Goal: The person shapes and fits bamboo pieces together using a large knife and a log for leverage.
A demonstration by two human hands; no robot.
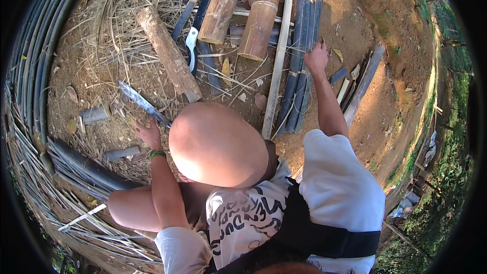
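Steel machete point(142, 102) in left hand point(149, 133) — grip closed on handle, blade's long axis pointing up-left over straw-strewn ground. Right hand point(316, 57) reaches forward, fingers resting on dark split bamboo strips point(304, 30) — grip unclear.

You had no packages, labels, signs or screens in front of you: only bare earth, dry grass, bamboo and split strips lay around your hands.
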